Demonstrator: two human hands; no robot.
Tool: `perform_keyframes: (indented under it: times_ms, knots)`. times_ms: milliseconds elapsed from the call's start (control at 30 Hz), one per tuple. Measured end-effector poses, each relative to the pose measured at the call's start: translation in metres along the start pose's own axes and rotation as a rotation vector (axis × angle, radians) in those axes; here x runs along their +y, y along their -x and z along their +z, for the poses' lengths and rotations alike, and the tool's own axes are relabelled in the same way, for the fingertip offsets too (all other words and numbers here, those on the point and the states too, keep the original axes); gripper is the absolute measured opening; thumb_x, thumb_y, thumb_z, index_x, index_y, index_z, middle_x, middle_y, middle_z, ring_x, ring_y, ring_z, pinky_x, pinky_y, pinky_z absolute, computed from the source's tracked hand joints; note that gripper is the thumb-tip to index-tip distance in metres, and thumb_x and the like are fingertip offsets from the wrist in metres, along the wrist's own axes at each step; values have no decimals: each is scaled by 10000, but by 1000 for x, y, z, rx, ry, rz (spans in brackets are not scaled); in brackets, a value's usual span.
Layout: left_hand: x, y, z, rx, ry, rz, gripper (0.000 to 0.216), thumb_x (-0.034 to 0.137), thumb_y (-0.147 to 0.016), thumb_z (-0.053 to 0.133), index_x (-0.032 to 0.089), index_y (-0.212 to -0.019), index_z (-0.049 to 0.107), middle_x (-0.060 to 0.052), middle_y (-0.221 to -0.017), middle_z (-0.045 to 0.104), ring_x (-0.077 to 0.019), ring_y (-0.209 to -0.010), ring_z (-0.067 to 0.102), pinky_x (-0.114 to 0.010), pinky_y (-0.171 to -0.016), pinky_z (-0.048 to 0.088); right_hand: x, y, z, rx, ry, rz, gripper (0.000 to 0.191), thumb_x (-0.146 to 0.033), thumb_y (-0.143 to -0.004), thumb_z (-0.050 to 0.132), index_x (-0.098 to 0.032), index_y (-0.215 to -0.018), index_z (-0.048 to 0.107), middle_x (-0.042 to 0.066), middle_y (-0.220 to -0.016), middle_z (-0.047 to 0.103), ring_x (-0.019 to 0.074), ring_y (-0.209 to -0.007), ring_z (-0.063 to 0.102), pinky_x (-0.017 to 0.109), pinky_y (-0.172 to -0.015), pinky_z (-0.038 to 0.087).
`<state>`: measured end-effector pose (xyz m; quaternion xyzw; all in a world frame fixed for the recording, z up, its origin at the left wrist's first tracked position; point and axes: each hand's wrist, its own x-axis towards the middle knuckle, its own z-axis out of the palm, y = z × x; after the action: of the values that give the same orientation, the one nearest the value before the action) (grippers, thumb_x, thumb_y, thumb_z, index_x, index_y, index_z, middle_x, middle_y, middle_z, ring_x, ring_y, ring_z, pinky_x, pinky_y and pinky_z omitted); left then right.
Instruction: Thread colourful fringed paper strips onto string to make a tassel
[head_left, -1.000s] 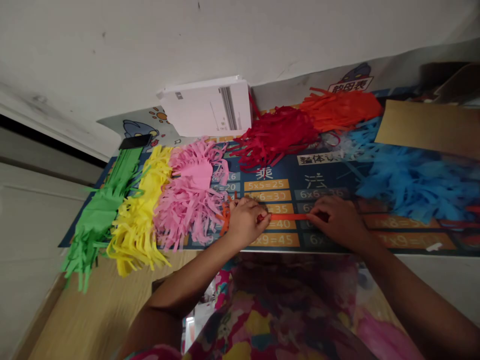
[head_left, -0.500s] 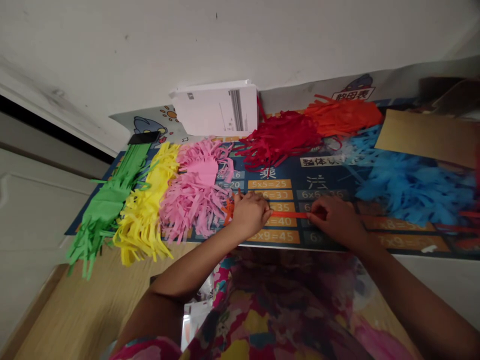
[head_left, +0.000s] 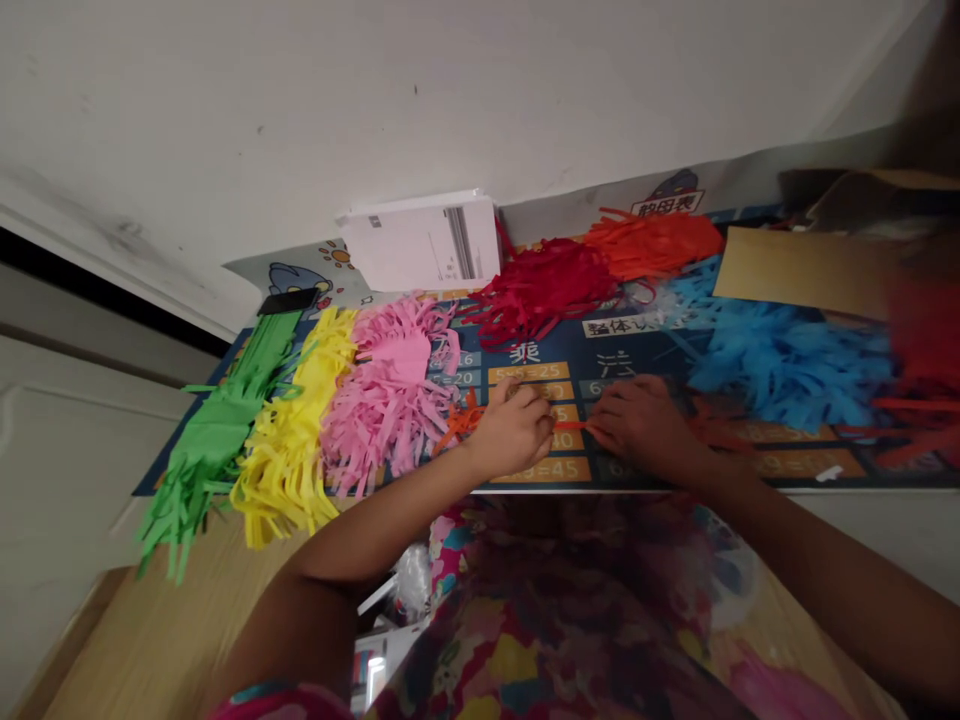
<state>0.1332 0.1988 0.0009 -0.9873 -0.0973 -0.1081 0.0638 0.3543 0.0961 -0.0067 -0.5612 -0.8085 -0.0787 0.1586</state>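
An orange fringed paper strip [head_left: 571, 425] lies stretched between my hands, low over the printed number chart [head_left: 540, 470]. My left hand [head_left: 514, 428] is closed on it, with orange fringe [head_left: 463, 415] sticking out to the left. My right hand [head_left: 641, 425] is closed on the strip's other side, fingers bent over it. Dim orange-red fringe [head_left: 720, 425] shows beyond that hand. Just left of my left hand lies a pink fringed paper bundle [head_left: 401, 350]. How the strip runs inside each hand is hidden.
Yellow [head_left: 300, 430] and green fringed bundles [head_left: 217, 420] overhang the front left edge. Behind are a white box [head_left: 420, 245], a red bundle [head_left: 555, 290] and an orange bundle [head_left: 660, 245]. Blue fringe [head_left: 795, 365] and brown card [head_left: 802, 270] lie right. A phone [head_left: 291, 301] sits back left.
My right hand has moved left towards my left hand, and its fingers now lie over the strip. Less of the strip shows between them. The view has shifted slightly.
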Motion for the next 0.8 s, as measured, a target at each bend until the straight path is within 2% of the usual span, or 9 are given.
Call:
perform_keyframes:
  times_ms: [133,267,333,433,600,800]
  knots:
    - [1,-1,7,19,11,-58,240,274,-991,494,199,-903,705,-37,-845,693,-213,-965,553,-511,-1029,288,-15,-8,2,-18,59,54,126,-285,-923,636,-208,-886,729,60,-911,724,246,-955,555,415,-860,264]
    - [3,5,11,71,-14,-113,223,245,-996,530,225,-854,700,1,-788,698,-187,-910,561,-481,-1007,293,-24,-3,10,5,123,10,174,-158,-936,590,-189,-814,710,50,-821,707,218,-878,550,393,-827,271]
    - [3,12,12,107,-14,-119,197,237,-997,540,240,-902,713,12,-831,727,-180,-905,573,-469,-992,295,-18,8,14,44,113,2,195,-120,-941,571,-202,-845,720,34,-853,723,211,-879,554,387,-826,274]
    - [0,23,13,99,77,-186,187,289,-1000,547,283,-997,733,9,-962,764,-178,-941,595,-452,-965,311,-2,26,17,102,10,65,206,-173,-957,583,-255,-867,749,12,-935,744,216,-915,570,388,-828,284]
    - [-6,29,15,74,331,-351,230,394,-978,575,286,-926,772,-20,-967,778,-182,-918,622,-432,-927,331,19,35,19,17,-247,206,238,-315,-955,600,-239,-805,768,55,-947,720,226,-911,602,369,-790,352]
    - [-6,26,13,43,418,-438,200,372,-948,604,259,-894,761,-35,-931,759,-203,-913,614,-433,-895,337,18,32,22,5,-292,261,238,-350,-942,583,-228,-819,746,56,-902,703,236,-892,597,374,-782,382]
